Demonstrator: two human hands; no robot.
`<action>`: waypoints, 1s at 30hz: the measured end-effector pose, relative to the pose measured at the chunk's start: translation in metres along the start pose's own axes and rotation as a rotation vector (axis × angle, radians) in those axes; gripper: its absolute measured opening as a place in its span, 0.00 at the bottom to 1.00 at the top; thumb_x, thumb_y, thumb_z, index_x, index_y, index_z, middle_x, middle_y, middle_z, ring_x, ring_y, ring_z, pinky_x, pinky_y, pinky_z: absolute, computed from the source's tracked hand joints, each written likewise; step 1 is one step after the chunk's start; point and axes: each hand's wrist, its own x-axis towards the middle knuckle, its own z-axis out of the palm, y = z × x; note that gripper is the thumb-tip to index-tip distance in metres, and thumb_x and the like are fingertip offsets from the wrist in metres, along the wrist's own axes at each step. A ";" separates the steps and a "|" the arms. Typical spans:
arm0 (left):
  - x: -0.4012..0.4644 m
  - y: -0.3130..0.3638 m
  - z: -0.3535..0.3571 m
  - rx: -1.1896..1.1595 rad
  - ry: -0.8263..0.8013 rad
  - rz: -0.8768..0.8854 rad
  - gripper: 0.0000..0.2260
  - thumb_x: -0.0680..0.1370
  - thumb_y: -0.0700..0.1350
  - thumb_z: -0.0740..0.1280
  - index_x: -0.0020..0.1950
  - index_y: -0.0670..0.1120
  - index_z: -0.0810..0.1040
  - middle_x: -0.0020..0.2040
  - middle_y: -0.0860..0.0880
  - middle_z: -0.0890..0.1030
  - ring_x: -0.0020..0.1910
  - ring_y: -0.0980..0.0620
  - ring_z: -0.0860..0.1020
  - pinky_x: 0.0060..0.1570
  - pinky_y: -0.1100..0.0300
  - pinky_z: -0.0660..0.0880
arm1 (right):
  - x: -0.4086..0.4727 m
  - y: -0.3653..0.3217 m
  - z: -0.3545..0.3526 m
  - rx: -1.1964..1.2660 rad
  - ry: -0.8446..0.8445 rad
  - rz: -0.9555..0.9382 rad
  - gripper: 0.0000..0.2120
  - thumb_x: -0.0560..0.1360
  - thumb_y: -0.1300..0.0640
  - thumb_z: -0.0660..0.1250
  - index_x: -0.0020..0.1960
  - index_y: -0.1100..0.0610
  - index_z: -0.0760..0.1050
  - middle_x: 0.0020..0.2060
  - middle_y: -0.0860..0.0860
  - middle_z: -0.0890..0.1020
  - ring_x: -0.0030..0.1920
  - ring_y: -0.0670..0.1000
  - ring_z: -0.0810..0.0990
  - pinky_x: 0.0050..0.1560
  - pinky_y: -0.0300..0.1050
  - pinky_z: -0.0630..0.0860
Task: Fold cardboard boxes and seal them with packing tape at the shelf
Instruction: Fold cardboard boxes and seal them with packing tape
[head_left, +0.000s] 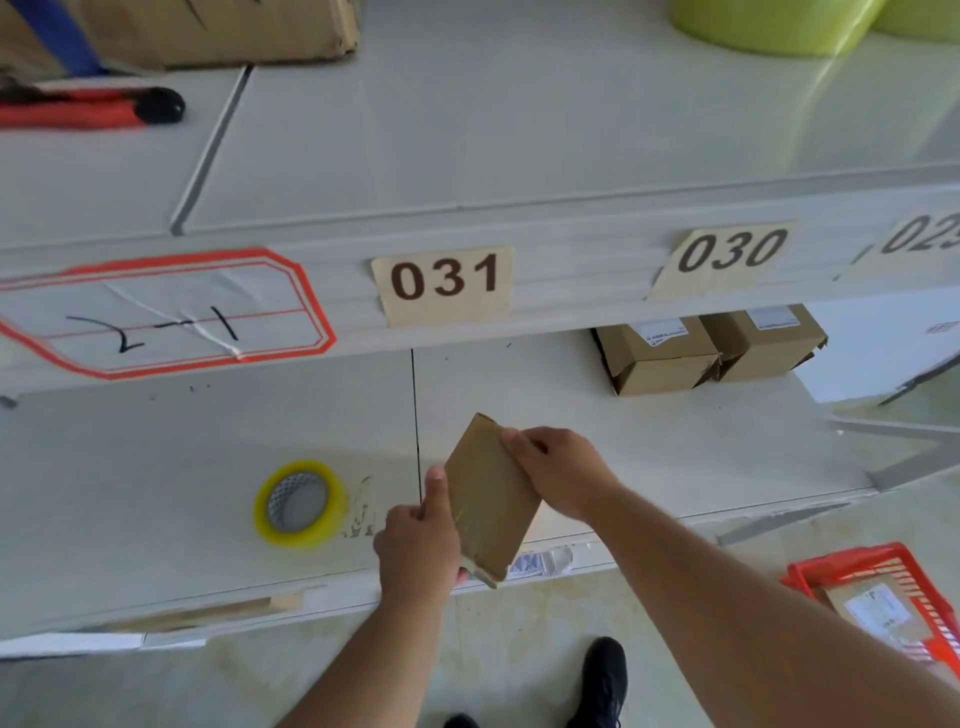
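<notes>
One small cardboard box (488, 499) is held between two hands above the near edge of the lower shelf (208, 457). It tilts, its near corner low and its far corner up and to the left. The left hand (418, 551) grips the box's near left edge, thumb lying up along the face and fingers curled underneath. The right hand (558, 475) clasps the far right edge from above, thumb on the face, fingers wrapped behind. Both forearms reach in from the near right.

One roll of tape (300, 503) lies flat on the lower shelf, left of the box and apart from it. One red basket (883, 587) sits on the floor at the near right. Farther back on the right of the lower shelf stand two closed boxes (711, 351), side by side and touching. On the upper shelf, far left, lies one red cutter (88, 108).
</notes>
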 end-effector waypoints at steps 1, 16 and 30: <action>0.000 -0.002 -0.001 -0.082 -0.019 -0.018 0.42 0.66 0.83 0.52 0.52 0.47 0.78 0.49 0.44 0.81 0.43 0.42 0.83 0.36 0.46 0.85 | -0.008 -0.001 0.001 0.052 0.025 -0.042 0.22 0.83 0.36 0.57 0.56 0.48 0.83 0.43 0.47 0.85 0.46 0.50 0.82 0.53 0.53 0.81; 0.020 0.009 0.025 0.249 -0.126 0.304 0.26 0.86 0.59 0.49 0.53 0.45 0.82 0.49 0.47 0.82 0.46 0.47 0.77 0.48 0.54 0.72 | -0.044 0.059 0.098 -0.584 0.250 -0.581 0.23 0.81 0.49 0.57 0.72 0.53 0.79 0.72 0.49 0.78 0.74 0.49 0.74 0.73 0.50 0.73; 0.035 -0.007 0.037 0.336 -0.109 0.384 0.30 0.85 0.64 0.47 0.48 0.48 0.82 0.42 0.47 0.82 0.44 0.44 0.80 0.45 0.52 0.75 | 0.032 0.043 0.042 -0.775 0.072 -0.136 0.44 0.80 0.28 0.34 0.83 0.57 0.32 0.83 0.52 0.34 0.81 0.50 0.29 0.81 0.55 0.34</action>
